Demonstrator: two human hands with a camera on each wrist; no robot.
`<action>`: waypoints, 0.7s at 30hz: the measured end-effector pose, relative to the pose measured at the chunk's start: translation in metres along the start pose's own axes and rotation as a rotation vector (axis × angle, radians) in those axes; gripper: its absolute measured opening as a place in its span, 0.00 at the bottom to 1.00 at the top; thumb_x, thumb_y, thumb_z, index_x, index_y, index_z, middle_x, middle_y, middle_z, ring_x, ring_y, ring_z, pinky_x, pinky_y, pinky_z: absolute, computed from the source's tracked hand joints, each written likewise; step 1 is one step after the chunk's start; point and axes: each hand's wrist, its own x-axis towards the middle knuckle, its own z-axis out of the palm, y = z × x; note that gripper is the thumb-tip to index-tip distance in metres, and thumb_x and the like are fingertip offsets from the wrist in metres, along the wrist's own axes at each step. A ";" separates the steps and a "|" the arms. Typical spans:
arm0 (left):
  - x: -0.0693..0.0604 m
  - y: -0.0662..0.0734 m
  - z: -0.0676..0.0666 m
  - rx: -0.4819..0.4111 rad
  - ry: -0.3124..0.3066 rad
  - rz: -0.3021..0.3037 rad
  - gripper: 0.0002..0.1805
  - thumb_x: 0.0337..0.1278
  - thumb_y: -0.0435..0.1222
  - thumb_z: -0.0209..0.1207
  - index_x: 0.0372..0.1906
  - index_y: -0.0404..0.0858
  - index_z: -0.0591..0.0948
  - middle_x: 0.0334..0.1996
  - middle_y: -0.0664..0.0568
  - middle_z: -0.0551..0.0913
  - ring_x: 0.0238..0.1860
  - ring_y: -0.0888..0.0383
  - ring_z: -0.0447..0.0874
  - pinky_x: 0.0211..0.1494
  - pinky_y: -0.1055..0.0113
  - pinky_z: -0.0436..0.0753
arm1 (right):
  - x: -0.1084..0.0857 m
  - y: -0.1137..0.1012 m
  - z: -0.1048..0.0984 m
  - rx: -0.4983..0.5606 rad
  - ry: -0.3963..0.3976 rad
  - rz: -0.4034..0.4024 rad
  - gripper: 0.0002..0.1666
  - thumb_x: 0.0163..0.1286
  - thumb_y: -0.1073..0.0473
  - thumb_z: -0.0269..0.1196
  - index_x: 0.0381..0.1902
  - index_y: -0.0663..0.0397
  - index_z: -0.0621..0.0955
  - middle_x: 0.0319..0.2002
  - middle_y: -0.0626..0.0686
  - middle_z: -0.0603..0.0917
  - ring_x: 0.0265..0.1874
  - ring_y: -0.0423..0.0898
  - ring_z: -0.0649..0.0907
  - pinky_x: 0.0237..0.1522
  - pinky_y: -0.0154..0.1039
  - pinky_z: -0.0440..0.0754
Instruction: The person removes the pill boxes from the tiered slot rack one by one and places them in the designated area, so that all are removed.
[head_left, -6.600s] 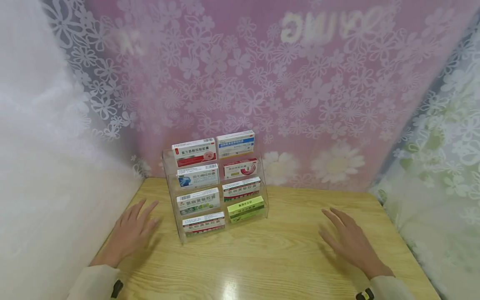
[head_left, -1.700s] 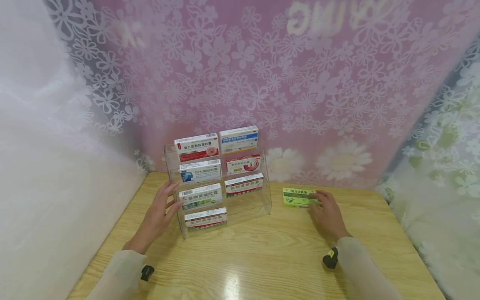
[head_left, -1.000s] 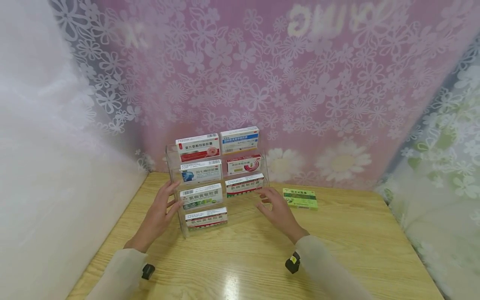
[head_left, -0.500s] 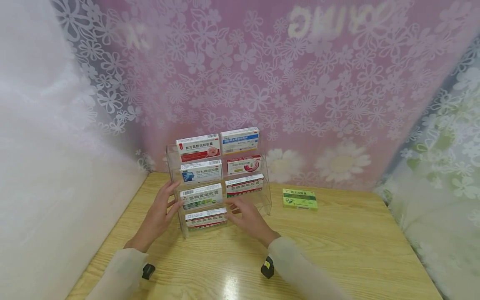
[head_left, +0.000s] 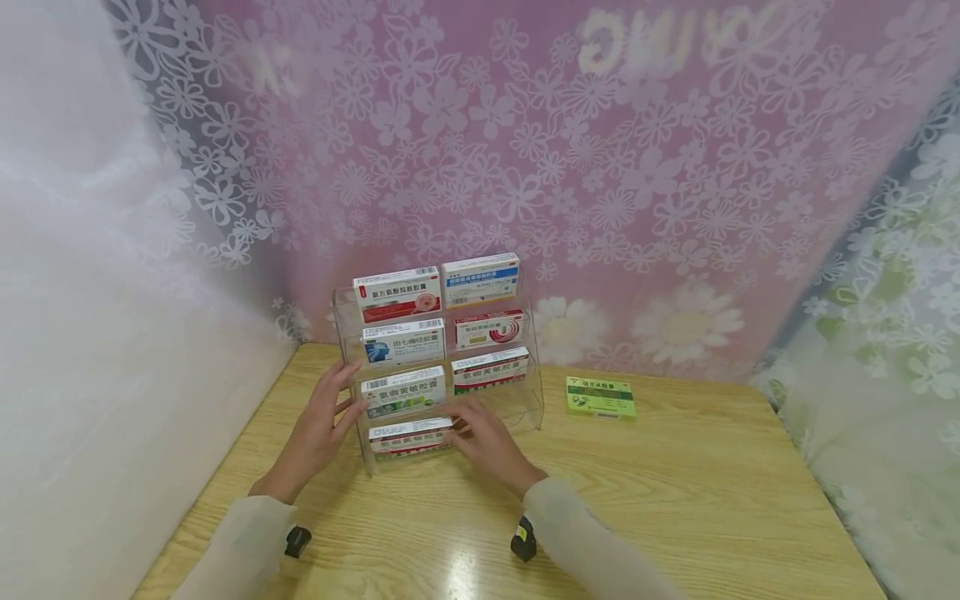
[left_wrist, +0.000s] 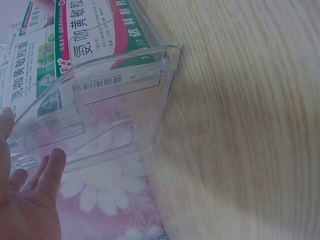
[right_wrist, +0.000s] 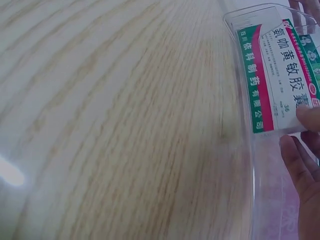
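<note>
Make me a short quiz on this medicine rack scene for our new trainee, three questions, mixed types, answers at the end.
1. How many medicine boxes stand in the clear plastic rack?
2. True or false: the lime-green medicine box lies on the wood-grain table, to the right of the rack.
3. Which box is the right hand touching?
A) the blue-and-white box at the top right
B) the red, white and green box at the bottom left
C) the lime-green box

Key: 1. Seven. 2. True. 3. B.
</note>
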 end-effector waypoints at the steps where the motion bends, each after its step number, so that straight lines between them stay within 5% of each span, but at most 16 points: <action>1: 0.000 0.000 0.000 0.001 0.001 0.001 0.36 0.81 0.31 0.61 0.85 0.41 0.62 0.85 0.30 0.55 0.73 0.26 0.74 0.66 0.35 0.85 | 0.000 0.001 0.001 -0.004 0.006 0.001 0.24 0.80 0.61 0.68 0.71 0.45 0.82 0.65 0.49 0.83 0.54 0.44 0.86 0.56 0.34 0.91; 10: 0.000 -0.001 0.002 0.004 -0.001 0.012 0.36 0.80 0.30 0.61 0.85 0.40 0.61 0.85 0.29 0.54 0.72 0.26 0.75 0.66 0.36 0.86 | -0.001 -0.005 -0.006 -0.008 0.041 0.032 0.23 0.83 0.62 0.65 0.71 0.47 0.81 0.65 0.49 0.85 0.58 0.46 0.87 0.59 0.40 0.92; 15: 0.000 -0.001 0.002 0.013 0.005 0.011 0.36 0.81 0.30 0.60 0.85 0.40 0.61 0.85 0.30 0.54 0.72 0.27 0.75 0.65 0.36 0.87 | -0.003 -0.015 -0.024 0.019 0.083 0.078 0.22 0.84 0.58 0.64 0.71 0.50 0.81 0.61 0.50 0.86 0.58 0.47 0.86 0.61 0.46 0.91; 21: 0.000 -0.001 0.001 0.007 0.006 0.006 0.36 0.81 0.30 0.60 0.85 0.41 0.61 0.84 0.29 0.55 0.72 0.26 0.75 0.65 0.35 0.87 | -0.010 -0.014 -0.052 0.024 0.159 0.037 0.22 0.84 0.58 0.64 0.72 0.51 0.80 0.60 0.50 0.86 0.56 0.48 0.87 0.59 0.50 0.92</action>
